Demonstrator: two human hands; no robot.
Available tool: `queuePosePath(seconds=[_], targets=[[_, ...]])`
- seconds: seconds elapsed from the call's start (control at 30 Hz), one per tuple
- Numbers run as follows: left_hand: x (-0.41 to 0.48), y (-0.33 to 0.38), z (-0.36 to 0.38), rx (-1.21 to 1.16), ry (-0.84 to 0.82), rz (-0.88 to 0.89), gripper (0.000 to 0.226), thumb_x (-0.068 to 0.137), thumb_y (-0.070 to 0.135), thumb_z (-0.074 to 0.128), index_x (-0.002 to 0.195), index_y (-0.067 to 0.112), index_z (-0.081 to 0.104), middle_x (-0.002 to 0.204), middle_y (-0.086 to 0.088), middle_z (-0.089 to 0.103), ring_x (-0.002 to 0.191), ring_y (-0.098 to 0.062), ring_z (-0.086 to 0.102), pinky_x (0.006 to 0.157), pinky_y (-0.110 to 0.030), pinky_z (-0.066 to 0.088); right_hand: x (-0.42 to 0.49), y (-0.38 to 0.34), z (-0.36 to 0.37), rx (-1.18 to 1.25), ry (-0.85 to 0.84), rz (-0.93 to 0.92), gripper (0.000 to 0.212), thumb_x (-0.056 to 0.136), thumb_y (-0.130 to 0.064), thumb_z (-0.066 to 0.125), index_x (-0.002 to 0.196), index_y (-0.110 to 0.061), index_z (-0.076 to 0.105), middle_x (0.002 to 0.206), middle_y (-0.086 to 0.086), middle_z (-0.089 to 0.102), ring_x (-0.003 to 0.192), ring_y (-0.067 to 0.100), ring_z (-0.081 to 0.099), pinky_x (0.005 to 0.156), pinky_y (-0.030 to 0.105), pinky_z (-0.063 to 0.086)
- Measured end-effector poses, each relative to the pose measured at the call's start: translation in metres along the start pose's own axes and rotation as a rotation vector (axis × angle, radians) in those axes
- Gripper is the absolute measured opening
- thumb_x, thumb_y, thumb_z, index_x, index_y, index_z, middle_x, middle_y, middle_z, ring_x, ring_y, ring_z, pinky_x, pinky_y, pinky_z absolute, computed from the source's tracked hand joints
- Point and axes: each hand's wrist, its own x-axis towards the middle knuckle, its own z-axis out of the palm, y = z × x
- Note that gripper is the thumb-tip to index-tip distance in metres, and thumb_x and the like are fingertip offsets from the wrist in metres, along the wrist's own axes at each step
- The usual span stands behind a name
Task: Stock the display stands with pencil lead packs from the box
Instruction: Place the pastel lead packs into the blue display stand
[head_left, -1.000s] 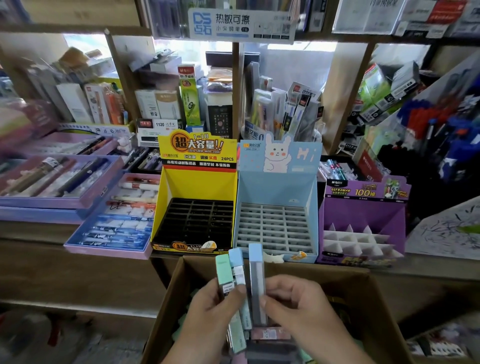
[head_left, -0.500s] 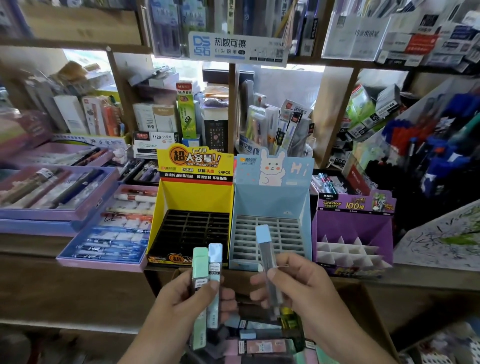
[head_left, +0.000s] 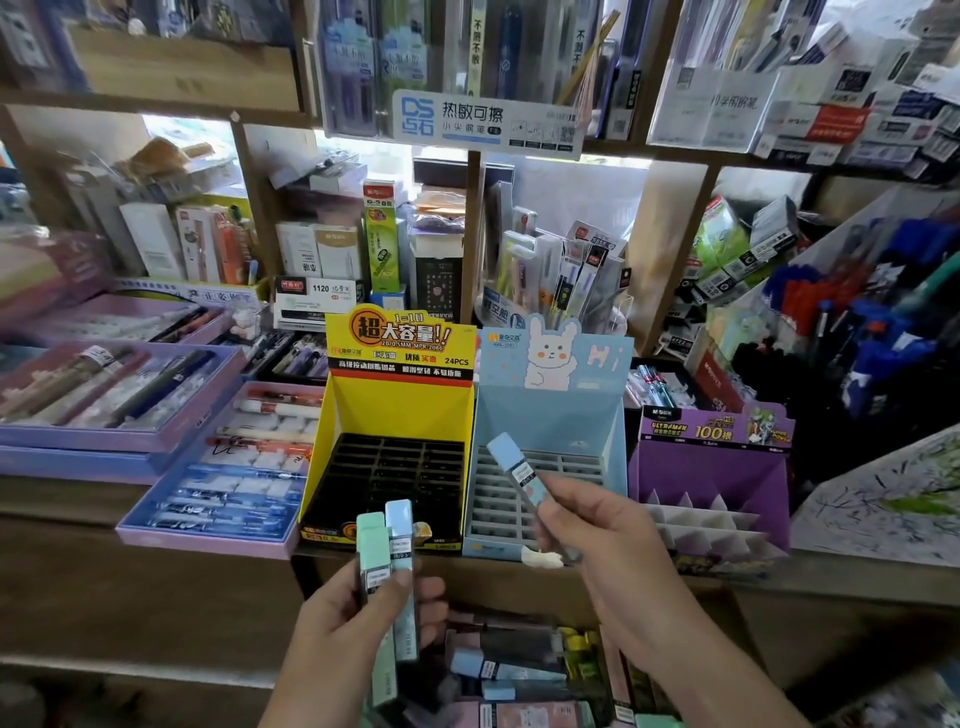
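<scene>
My left hand (head_left: 358, 618) grips two upright lead packs, one mint green (head_left: 371, 551) and one light blue (head_left: 400, 540), in front of the yellow display stand (head_left: 397, 410) with its black slotted tray. My right hand (head_left: 608, 540) holds a single light blue lead pack (head_left: 511, 467), tilted with its cap up and to the left, over the grey slots of the blue rabbit display stand (head_left: 550, 415). The purple display stand (head_left: 711, 467) sits to the right with white dividers. Below my hands, the box (head_left: 519, 675) holds several more packs.
Purple trays of pens (head_left: 119, 395) and a tray of blue and white pens (head_left: 228, 483) fill the counter to the left. Shelves of stationery rise behind the stands. A bin of blue and red pens (head_left: 872, 322) leans in at the right.
My right hand has drawn one blue pack away from the other two and raised it toward the blue stand. My left hand has lifted its two packs out of the box.
</scene>
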Motion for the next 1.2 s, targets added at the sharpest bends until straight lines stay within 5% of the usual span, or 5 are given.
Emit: queuePosePath(seconds=[0.13, 0.47, 0.77, 0.97, 1.2], targets=[[0.001, -0.002, -0.001, 0.002, -0.003, -0.003, 0.017, 0.095, 0.008, 0.063, 0.11, 0.006, 0.071, 0.095, -0.023, 0.078, 0.085, -0.036, 0.078, 0.061, -0.031, 0.063, 0.019, -0.009, 0.003, -0.119, 0.103, -0.081, 0.014, 0.09, -0.012, 0.077, 0.099, -0.023, 0.079, 0.092, -0.007, 0.081, 0.087, 0.006, 0.075, 0.07, 0.015, 0.057], [0.007, -0.006, -0.003, -0.045, 0.021, 0.019, 0.018, 0.095, 0.007, 0.062, 0.113, 0.007, 0.068, 0.095, -0.025, 0.077, 0.085, -0.039, 0.077, 0.06, -0.033, 0.062, 0.081, -0.01, 0.009, -0.297, 0.251, -0.27, 0.018, 0.086, -0.007, 0.08, 0.095, -0.023, 0.077, 0.077, -0.013, 0.077, 0.071, -0.005, 0.069, 0.067, 0.01, 0.055], [0.005, -0.004, -0.002, -0.046, 0.016, 0.018, 0.016, 0.096, 0.004, 0.061, 0.11, 0.005, 0.068, 0.093, -0.026, 0.077, 0.082, -0.038, 0.077, 0.059, -0.033, 0.062, 0.103, 0.002, 0.014, -0.572, 0.264, -0.378, 0.014, 0.087, -0.01, 0.08, 0.1, -0.014, 0.079, 0.083, -0.014, 0.075, 0.077, -0.002, 0.071, 0.078, 0.019, 0.058], [0.004, -0.004, -0.001, -0.049, 0.013, 0.012, 0.015, 0.096, 0.002, 0.061, 0.109, 0.003, 0.069, 0.093, -0.028, 0.076, 0.082, -0.039, 0.077, 0.061, -0.036, 0.064, 0.109, 0.006, 0.015, -0.706, 0.24, -0.421, 0.006, 0.089, -0.01, 0.078, 0.094, -0.011, 0.08, 0.077, -0.012, 0.072, 0.076, -0.004, 0.066, 0.068, 0.004, 0.048], [0.004, -0.003, -0.001, -0.064, 0.005, 0.012, 0.015, 0.096, 0.002, 0.06, 0.108, 0.002, 0.068, 0.093, -0.029, 0.076, 0.076, -0.036, 0.077, 0.057, -0.031, 0.061, 0.113, 0.011, 0.02, -0.733, 0.23, -0.379, 0.007, 0.092, -0.016, 0.076, 0.095, -0.014, 0.082, 0.07, -0.023, 0.067, 0.067, -0.012, 0.063, 0.065, 0.01, 0.047]])
